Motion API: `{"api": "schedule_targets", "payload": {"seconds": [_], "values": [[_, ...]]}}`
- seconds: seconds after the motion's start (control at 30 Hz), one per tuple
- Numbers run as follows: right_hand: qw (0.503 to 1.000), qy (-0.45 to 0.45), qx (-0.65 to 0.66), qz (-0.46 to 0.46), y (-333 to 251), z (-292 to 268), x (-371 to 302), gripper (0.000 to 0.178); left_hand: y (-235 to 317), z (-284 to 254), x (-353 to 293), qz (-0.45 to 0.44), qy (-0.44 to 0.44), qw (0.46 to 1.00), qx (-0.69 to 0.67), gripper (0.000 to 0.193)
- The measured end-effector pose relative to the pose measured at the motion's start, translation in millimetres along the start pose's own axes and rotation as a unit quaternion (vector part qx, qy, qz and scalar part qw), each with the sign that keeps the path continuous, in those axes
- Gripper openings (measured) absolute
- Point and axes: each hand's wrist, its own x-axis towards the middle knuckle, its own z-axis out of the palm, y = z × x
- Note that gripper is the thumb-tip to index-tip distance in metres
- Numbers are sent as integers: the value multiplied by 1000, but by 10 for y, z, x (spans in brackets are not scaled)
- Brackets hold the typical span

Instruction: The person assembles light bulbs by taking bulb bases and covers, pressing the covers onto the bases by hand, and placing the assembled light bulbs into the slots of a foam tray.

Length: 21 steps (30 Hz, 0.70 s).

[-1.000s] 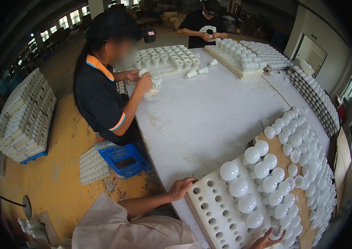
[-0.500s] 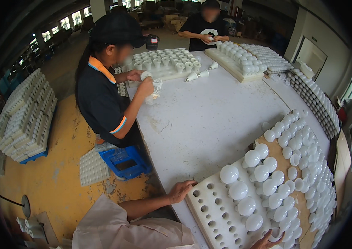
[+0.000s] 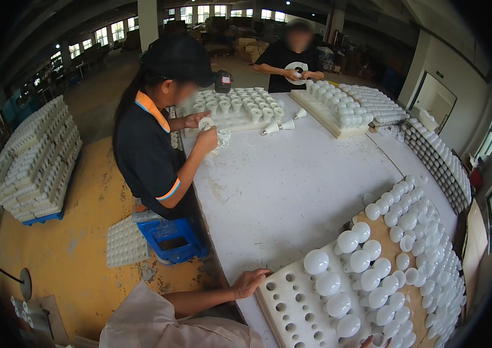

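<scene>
My left hand (image 3: 250,283) is at the near-left corner of a white foam tray (image 3: 275,290), fingers together and closed against its edge. The tray has rows of round holes on its left side; round white bulbs (image 3: 328,283) stand in rows on the rest. At the lower rim of the picture, my right hand (image 3: 367,343) is mostly cut off; its fingers are around a white bulb cover (image 3: 378,340) with an open end. Beside the tray, many more white bulb covers (image 3: 429,269) lie on a brown cardboard sheet (image 3: 386,238).
Across the white table (image 3: 281,185), a person in a cap (image 3: 156,133) handles a white cone-shaped lamp part beside a tray of similar parts (image 3: 240,104). Another person (image 3: 292,61) works behind a bulb tray (image 3: 339,107). A blue stool (image 3: 170,238) and stacked trays (image 3: 34,162) stand left.
The view has tilted slightly, so the table and tray sit lower. My right hand with the bulb cover has sunk toward the lower rim. My left hand stays at the tray's corner.
</scene>
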Motion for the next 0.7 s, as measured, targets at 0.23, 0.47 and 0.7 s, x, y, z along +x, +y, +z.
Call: {"api": "schedule_targets", "payload": {"seconds": [0.23,0.47,0.7], "values": [[1000,-6,-5,1,90,-31,18,88,24,19,-18,6,4,1000,-10,41],[999,2,-30,19,-163,-105,-115,90,32,-98,42,20,67,996,-57,31],[1000,-5,-24,20,-401,-22,-144,92,-57,-1170,1167,124,244,924,265,49]]}}
